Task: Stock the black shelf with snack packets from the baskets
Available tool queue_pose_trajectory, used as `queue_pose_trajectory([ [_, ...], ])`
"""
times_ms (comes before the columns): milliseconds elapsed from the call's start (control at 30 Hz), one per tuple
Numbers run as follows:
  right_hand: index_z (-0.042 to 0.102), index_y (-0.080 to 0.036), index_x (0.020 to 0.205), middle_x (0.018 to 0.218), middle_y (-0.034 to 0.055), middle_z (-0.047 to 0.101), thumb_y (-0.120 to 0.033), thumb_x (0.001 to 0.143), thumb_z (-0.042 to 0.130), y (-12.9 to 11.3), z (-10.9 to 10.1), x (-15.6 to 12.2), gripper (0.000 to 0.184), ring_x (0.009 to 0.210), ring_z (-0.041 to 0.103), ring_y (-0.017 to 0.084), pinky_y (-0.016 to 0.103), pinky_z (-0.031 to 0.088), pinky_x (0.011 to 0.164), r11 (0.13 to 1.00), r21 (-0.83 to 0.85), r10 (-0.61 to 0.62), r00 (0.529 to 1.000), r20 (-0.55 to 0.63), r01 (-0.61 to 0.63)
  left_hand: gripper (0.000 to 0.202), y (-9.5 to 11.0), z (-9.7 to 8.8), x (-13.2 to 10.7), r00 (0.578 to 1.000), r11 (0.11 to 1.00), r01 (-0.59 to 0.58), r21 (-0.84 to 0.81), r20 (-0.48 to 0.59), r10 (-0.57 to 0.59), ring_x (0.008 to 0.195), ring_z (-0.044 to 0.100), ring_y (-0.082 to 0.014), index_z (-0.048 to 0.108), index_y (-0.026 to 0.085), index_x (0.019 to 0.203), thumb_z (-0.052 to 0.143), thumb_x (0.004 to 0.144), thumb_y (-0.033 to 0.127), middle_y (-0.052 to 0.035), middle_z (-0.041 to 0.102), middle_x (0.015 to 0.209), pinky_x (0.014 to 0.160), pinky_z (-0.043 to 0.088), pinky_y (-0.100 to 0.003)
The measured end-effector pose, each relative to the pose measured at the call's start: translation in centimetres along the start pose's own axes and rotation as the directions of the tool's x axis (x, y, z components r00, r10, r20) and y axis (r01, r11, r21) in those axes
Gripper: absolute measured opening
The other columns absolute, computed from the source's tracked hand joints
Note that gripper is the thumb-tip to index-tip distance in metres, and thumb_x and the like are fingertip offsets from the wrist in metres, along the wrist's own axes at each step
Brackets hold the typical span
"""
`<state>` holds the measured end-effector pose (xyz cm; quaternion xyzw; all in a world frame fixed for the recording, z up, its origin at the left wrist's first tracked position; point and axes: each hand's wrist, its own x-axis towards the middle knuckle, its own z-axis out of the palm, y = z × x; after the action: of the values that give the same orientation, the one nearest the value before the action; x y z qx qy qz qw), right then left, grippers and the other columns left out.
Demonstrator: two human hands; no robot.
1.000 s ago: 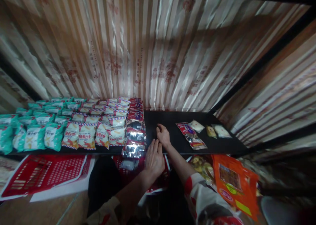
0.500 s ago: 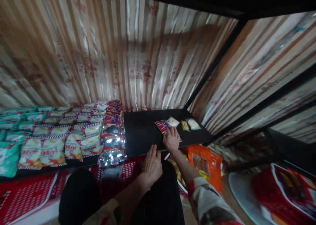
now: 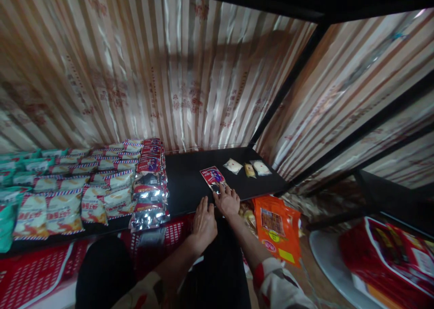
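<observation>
Loosely, my right hand (image 3: 228, 202) spreads its slightly bent fingers at the near end of a red packet (image 3: 212, 176), which lies on the black shelf (image 3: 185, 173); whether they press on it I cannot tell. My left hand (image 3: 205, 224), fingers nearly straight, holds nothing at the front edge. Leftward lie overlapping red-and-silver packets (image 3: 149, 182); rightward, three small packets (image 3: 250, 170).

A flat red packet (image 3: 212, 175) lies face up on the black shelf (image 3: 185, 173), toward its right end and nearer its front edge than its back. It is printed with a blue-purple figure and pale lettering. It sits aslant, its far end angled to the left; the right hand (image 3: 227, 201) covers its near end.
</observation>
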<state>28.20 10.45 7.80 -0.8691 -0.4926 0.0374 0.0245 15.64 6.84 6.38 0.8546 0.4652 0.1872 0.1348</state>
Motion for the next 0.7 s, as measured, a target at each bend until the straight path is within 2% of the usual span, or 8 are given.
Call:
queue_pose_trajectory([
  [300,0.051,-0.031,0.130,0.132,0.0057,0.052,-0.046,0.089,0.038,-1.7,0.5,-4.7,0.045,0.118,0.044,0.028,0.039,0.029,0.099,0.991,0.033,-0.128,0.988,-0.082,0.131,0.055,-2.6,0.6,-1.5,0.995,0.997,0.075,-0.022,-0.067,-0.076,0.133,0.032,-0.0271,0.046,0.005,0.129,0.039,0.074,0.004,-0.0169,0.043,0.139,0.105,0.039,-0.043],
  [467,0.056,-0.032,0.125,0.132,0.0080,0.050,-0.040,0.088,0.041,-2.7,1.2,-6.6,0.041,0.117,0.044,0.028,0.039,0.035,0.094,0.978,0.118,-0.166,0.983,-0.076,0.174,0.053,-3.4,0.4,-2.1,0.993,0.987,0.113,-0.116,-0.025,-0.116,0.134,0.031,-0.0249,0.046,0.008,0.130,0.036,0.078,0.005,-0.0151,0.041,0.141,0.107,0.037,-0.041],
  [567,0.059,-0.027,0.122,0.132,0.0113,0.048,-0.034,0.087,0.043,-3.2,1.9,-7.3,0.040,0.119,0.044,0.028,0.038,0.036,0.095,0.954,0.219,-0.186,0.976,-0.111,0.207,0.051,-3.7,-0.3,-2.4,0.986,0.962,0.161,-0.221,0.068,-0.149,0.136,0.026,-0.0249,0.046,0.006,0.130,0.035,0.080,0.007,-0.0170,0.036,0.143,0.111,0.031,-0.041],
  [633,0.063,-0.022,0.117,0.130,0.0135,0.050,-0.029,0.085,0.044,-3.4,2.5,-7.5,0.038,0.121,0.043,0.028,0.039,0.034,0.098,0.922,0.316,-0.182,0.971,-0.155,0.223,0.052,-3.8,-0.9,-2.6,0.987,0.945,0.146,-0.294,0.105,-0.120,0.137,0.023,-0.0247,0.045,0.004,0.130,0.035,0.080,0.007,-0.0175,0.034,0.144,0.113,0.027,-0.042],
  [700,0.067,-0.016,0.109,0.125,0.0158,0.053,-0.028,0.082,0.046,-3.4,3.0,-7.6,0.036,0.122,0.043,0.029,0.040,0.035,0.099,0.867,0.455,-0.126,0.973,-0.192,0.202,0.052,-3.9,-1.2,-2.9,0.990,0.931,0.121,-0.343,0.107,-0.089,0.138,0.023,-0.0242,0.045,0.002,0.130,0.035,0.078,0.005,-0.0183,0.034,0.144,0.114,0.024,-0.041],
])
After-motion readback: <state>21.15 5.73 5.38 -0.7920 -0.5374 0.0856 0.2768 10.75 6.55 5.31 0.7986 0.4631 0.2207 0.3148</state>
